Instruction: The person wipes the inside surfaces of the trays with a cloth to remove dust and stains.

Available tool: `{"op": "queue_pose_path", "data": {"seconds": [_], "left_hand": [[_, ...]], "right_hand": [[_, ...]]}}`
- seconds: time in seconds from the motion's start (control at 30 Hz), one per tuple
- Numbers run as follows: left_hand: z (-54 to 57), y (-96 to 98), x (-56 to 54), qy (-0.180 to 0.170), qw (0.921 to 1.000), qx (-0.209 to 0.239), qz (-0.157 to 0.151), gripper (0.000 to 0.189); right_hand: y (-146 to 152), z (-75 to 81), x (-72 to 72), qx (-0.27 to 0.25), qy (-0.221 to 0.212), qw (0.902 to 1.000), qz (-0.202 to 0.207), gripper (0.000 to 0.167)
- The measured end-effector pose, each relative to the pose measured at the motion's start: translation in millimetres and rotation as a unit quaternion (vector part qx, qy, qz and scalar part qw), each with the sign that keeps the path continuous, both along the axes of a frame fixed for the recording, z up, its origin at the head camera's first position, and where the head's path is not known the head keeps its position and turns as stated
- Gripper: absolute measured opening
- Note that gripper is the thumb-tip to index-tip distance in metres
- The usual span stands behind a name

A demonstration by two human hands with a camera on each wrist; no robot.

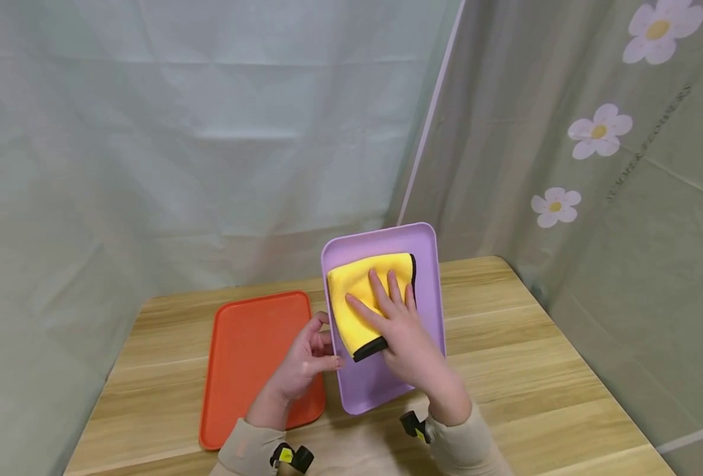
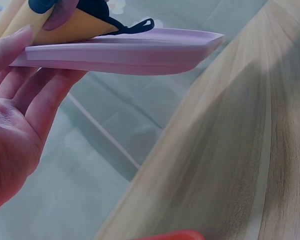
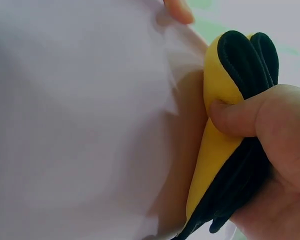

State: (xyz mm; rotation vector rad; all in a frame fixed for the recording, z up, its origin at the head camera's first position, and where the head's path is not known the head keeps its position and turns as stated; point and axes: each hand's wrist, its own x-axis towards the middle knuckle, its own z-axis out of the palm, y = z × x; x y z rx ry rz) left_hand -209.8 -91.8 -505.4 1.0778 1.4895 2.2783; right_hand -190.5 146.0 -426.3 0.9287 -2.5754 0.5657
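A purple tray (image 1: pixel 369 383) is held tilted above the table, its long left edge in my left hand (image 1: pixel 306 360). The left thumb lies over the rim, and the fingers (image 2: pixel 40 95) support the tray from beneath. On the tray lies a folded yellow cloth (image 1: pixel 351 281) with black edging. My right hand (image 1: pixel 407 337) is on this cloth, fingers spread across its top. In the right wrist view the right thumb (image 3: pixel 235 117) presses into the yellow fold, pinching the cloth against the hand. A black loop (image 2: pixel 140 26) sticks out from the cloth in the left wrist view.
An orange-red tray (image 1: pixel 244 357) lies flat on the wooden table (image 1: pixel 536 370), left of the purple one and partly behind my left forearm. Pale curtains (image 1: pixel 208 132) hang along the table's back and sides, with white flowers printed on the right one.
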Motion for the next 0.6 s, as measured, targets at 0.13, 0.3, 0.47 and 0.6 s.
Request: {"op": "queue_pose_path", "data": {"seconds": [0.13, 0.3, 0.47, 0.6], "left_hand": [[0.4, 1.0, 0.7, 0.000, 1.0000, 0.006, -0.001, 0.053], [0.1, 2.0, 2.5, 0.004, 0.9999, 0.010, -0.002, 0.053], [0.6, 1.7, 3.4, 0.007, 0.9998, 0.016, -0.003, 0.053], [0.4, 1.4, 4.1, 0.007, 0.9997, 0.022, -0.003, 0.054]], "right_hand": [[-6.0, -0.7, 3.2, 0.004, -0.002, 1.0000, 0.003, 0.113], [-8.2, -1.4, 6.3, -0.004, -0.003, 1.0000, 0.006, 0.112], [-5.7, -1.6, 5.7, -0.003, 0.005, 0.9999, 0.009, 0.113], [-0.4, -0.7, 4.4, 0.000, -0.002, 1.0000, 0.009, 0.116]]}}
